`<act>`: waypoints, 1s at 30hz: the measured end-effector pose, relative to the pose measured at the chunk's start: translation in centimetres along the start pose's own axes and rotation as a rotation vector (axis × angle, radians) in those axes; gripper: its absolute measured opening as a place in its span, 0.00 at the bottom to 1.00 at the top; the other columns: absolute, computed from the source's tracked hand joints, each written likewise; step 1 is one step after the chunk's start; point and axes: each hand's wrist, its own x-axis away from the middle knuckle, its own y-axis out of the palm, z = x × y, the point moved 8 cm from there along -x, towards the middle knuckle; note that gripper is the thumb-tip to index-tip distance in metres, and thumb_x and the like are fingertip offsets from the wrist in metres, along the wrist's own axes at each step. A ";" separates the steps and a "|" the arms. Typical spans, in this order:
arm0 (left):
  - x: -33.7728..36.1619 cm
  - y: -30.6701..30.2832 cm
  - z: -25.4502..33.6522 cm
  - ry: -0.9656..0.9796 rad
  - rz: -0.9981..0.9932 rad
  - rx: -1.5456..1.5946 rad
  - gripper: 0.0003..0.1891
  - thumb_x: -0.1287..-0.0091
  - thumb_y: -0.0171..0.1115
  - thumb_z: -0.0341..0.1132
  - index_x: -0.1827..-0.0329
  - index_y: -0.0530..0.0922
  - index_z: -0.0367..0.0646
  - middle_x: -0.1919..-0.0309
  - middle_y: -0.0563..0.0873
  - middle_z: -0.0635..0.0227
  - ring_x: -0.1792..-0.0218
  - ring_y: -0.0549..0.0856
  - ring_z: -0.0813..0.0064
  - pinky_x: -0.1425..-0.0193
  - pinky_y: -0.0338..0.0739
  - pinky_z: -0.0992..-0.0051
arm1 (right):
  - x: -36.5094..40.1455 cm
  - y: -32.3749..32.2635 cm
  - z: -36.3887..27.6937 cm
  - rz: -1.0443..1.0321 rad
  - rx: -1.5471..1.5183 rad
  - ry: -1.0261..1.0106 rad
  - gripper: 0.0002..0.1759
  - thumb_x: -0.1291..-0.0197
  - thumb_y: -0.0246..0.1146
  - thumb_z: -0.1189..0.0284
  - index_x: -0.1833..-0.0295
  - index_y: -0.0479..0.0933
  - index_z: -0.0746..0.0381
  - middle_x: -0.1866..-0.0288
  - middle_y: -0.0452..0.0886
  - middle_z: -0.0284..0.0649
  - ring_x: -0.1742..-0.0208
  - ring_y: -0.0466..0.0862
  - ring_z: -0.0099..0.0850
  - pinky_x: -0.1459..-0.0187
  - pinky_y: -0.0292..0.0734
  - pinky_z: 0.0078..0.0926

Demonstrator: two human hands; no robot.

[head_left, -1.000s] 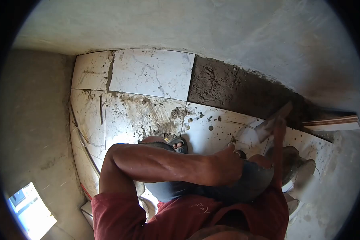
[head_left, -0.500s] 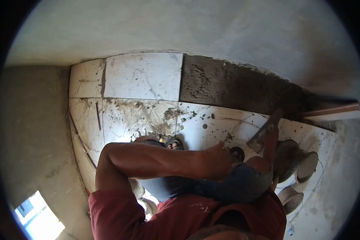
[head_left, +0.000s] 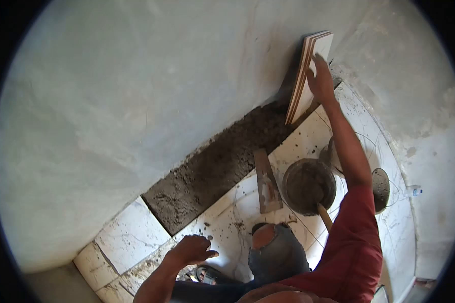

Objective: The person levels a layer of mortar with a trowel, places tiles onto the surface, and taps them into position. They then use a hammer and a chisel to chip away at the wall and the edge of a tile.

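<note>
My right hand (head_left: 322, 83) reaches out with its fingers stretched, at the face and edge of a few stacked tiles (head_left: 299, 103) leaning against the wall. Over the marbled floor tiles my left hand (head_left: 191, 250) hovers near my knee, its fingers loosely bent and the thumb apart, with nothing visible in it. A flat metal trowel (head_left: 268, 184) lies on the tiles beside the mortar bed, free of both hands. Dark wet mortar (head_left: 217, 166) fills the strip along the wall. Right of the trowel stands a bucket of mortar (head_left: 306, 189) with a wooden handle (head_left: 325, 217) sticking out.
More buckets (head_left: 380, 189) stand behind my right arm. A laid tile (head_left: 131, 235) borders the mortar strip at the left. Mortar crumbs spot the floor. The plastered wall (head_left: 111, 111) rises along the strip, and a small plastic bottle (head_left: 414, 191) lies near the right wall.
My view has swung right. The trowel has left my right hand and lies on the floor tiles. My right arm has stretched out to the leaning tiles; my left hand has loosened from a fist.
</note>
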 end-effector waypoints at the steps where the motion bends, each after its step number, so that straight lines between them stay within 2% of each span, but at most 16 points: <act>1: -0.3 0.1 -0.8 -0.041 -0.024 0.023 0.26 0.38 0.50 0.57 0.68 0.79 0.39 0.68 0.81 0.55 0.62 0.79 0.55 0.57 0.72 0.60 | -2.1 0.9 2.4 0.048 0.036 -0.001 0.24 0.46 0.56 0.72 0.42 0.66 0.68 0.42 0.68 0.58 0.40 0.67 0.52 0.40 0.63 0.41; 4: -1.1 0.3 -2.2 -0.135 -0.074 0.030 0.28 0.38 0.50 0.59 0.64 0.79 0.39 0.65 0.81 0.53 0.59 0.79 0.53 0.54 0.72 0.60 | -5.9 3.3 8.1 0.091 0.108 -0.007 0.24 0.46 0.56 0.71 0.43 0.66 0.67 0.43 0.69 0.57 0.41 0.69 0.51 0.41 0.65 0.39; 6: -1.5 0.2 -3.0 -0.217 -0.105 0.029 0.28 0.39 0.50 0.60 0.63 0.79 0.39 0.62 0.81 0.53 0.57 0.79 0.54 0.52 0.72 0.60 | -6.5 5.1 10.0 0.023 -0.023 0.051 0.25 0.47 0.56 0.69 0.43 0.66 0.67 0.45 0.71 0.55 0.44 0.71 0.50 0.43 0.67 0.39; 9: -2.5 1.0 -3.6 -0.200 -0.148 0.056 0.28 0.38 0.49 0.59 0.62 0.79 0.40 0.62 0.81 0.53 0.57 0.79 0.54 0.52 0.72 0.61 | -6.1 4.8 10.0 0.053 0.037 -0.022 0.24 0.45 0.55 0.66 0.44 0.67 0.68 0.46 0.72 0.55 0.45 0.73 0.50 0.44 0.68 0.39; 11: -3.0 1.5 -3.8 -0.198 -0.165 0.055 0.28 0.38 0.49 0.60 0.62 0.79 0.40 0.61 0.81 0.54 0.57 0.79 0.55 0.53 0.72 0.62 | -6.3 4.1 10.0 0.028 0.010 0.034 0.24 0.44 0.55 0.64 0.44 0.68 0.66 0.44 0.72 0.53 0.44 0.72 0.48 0.43 0.68 0.38; 13: -3.6 1.7 -4.1 -0.200 -0.155 0.069 0.28 0.38 0.49 0.60 0.62 0.79 0.41 0.61 0.81 0.55 0.57 0.80 0.56 0.53 0.73 0.62 | -6.6 4.5 10.7 -0.130 0.089 0.116 0.24 0.44 0.55 0.63 0.44 0.68 0.65 0.42 0.71 0.49 0.41 0.70 0.46 0.41 0.67 0.38; 14: -4.2 2.2 -4.7 -0.199 -0.163 0.027 0.28 0.38 0.49 0.60 0.61 0.79 0.41 0.60 0.81 0.56 0.57 0.80 0.57 0.53 0.73 0.63 | -6.8 4.4 10.5 -0.173 0.124 0.075 0.26 0.45 0.56 0.62 0.43 0.68 0.63 0.41 0.70 0.47 0.39 0.68 0.44 0.39 0.64 0.38; 19: -6.5 1.0 -5.7 -0.205 -0.117 -0.067 0.27 0.39 0.51 0.60 0.60 0.79 0.41 0.60 0.81 0.56 0.56 0.80 0.57 0.53 0.73 0.62 | -6.4 3.7 10.0 -0.109 0.087 -0.036 0.27 0.46 0.58 0.61 0.43 0.68 0.64 0.42 0.70 0.49 0.38 0.67 0.44 0.37 0.61 0.38; 21: -7.9 -1.0 -5.2 -0.075 0.057 0.023 0.25 0.38 0.51 0.56 0.64 0.78 0.39 0.62 0.81 0.52 0.59 0.80 0.53 0.56 0.74 0.60 | -6.2 3.3 9.9 -0.075 0.054 -0.027 0.26 0.46 0.58 0.61 0.44 0.69 0.64 0.43 0.71 0.50 0.39 0.68 0.45 0.39 0.62 0.39; 23: -9.6 -3.2 -4.9 -0.046 0.106 0.044 0.22 0.38 0.53 0.53 0.64 0.77 0.39 0.62 0.81 0.53 0.59 0.80 0.54 0.57 0.73 0.60 | -6.2 3.1 9.8 -0.036 0.043 -0.038 0.24 0.45 0.59 0.63 0.46 0.69 0.64 0.45 0.72 0.50 0.40 0.69 0.46 0.40 0.63 0.39; 25: -11.7 -9.2 -1.6 0.012 0.222 0.086 0.18 0.37 0.53 0.48 0.64 0.76 0.39 0.63 0.81 0.54 0.58 0.79 0.54 0.56 0.73 0.62 | -5.9 3.2 10.0 0.000 -0.029 -0.025 0.22 0.45 0.59 0.64 0.47 0.70 0.64 0.46 0.73 0.50 0.41 0.70 0.46 0.41 0.65 0.39; 27: -13.7 -17.8 3.1 0.252 0.445 0.194 0.14 0.37 0.54 0.43 0.63 0.75 0.39 0.63 0.81 0.54 0.58 0.79 0.55 0.55 0.72 0.63 | -5.9 2.9 9.7 0.037 -0.045 -0.049 0.22 0.45 0.59 0.63 0.48 0.70 0.63 0.46 0.73 0.50 0.41 0.70 0.46 0.41 0.66 0.38; 28: -14.6 -22.5 5.2 0.283 0.637 0.200 0.11 0.37 0.55 0.38 0.62 0.76 0.39 0.63 0.80 0.53 0.58 0.79 0.54 0.54 0.72 0.64 | -5.7 2.8 9.5 0.049 -0.067 -0.010 0.22 0.46 0.59 0.63 0.48 0.71 0.63 0.46 0.73 0.49 0.41 0.70 0.45 0.41 0.66 0.38; 30: -17.0 -30.8 9.3 0.351 0.894 0.206 0.17 0.36 0.54 0.41 0.55 0.75 0.34 0.56 0.79 0.47 0.50 0.77 0.51 0.47 0.70 0.64 | -5.6 2.4 9.6 0.080 -0.083 0.009 0.21 0.47 0.59 0.64 0.49 0.71 0.63 0.47 0.73 0.48 0.41 0.70 0.44 0.42 0.68 0.35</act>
